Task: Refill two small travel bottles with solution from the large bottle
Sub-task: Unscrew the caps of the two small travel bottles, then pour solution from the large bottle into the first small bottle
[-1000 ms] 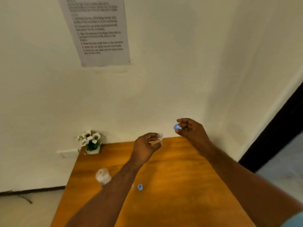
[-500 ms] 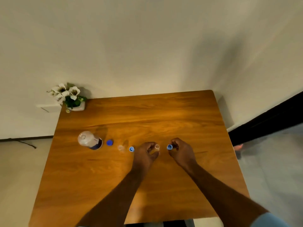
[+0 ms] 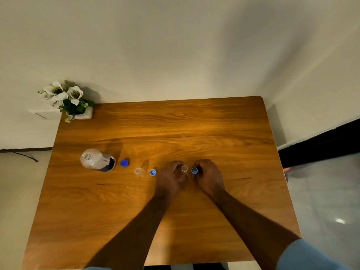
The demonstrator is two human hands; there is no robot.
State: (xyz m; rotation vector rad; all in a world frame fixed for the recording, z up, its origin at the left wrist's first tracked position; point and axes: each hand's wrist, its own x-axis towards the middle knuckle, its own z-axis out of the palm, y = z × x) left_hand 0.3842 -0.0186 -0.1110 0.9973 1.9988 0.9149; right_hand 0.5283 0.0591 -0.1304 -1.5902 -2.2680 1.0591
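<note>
Beside the large bottle: its dark blue cap lies just right of it on the wooden table; the mouth is uncapped
Change: 1 s ago both hands were raised toward the wall, the left with a small clear bottle, the right with a light blue cap; now both are down at the table, right of the large bottle
Meaning: by my reading the second travel bottle has just been uncapped and set down, so both small bottles stand open and pouring has not begun
Left hand: fingers curled round travel bottle 2, only its open rim showing above the fingers
Right hand: fingertips pinch the light blue cap, just right of that bottle, at or near the table
Travel bottle 1: clear and open, standing between the large bottle and the left hand, touched by neither hand
Its cap: just right of it
Far from the large bottle: a flower pot at the table's back left corner
Fill level: cannot tell
</note>
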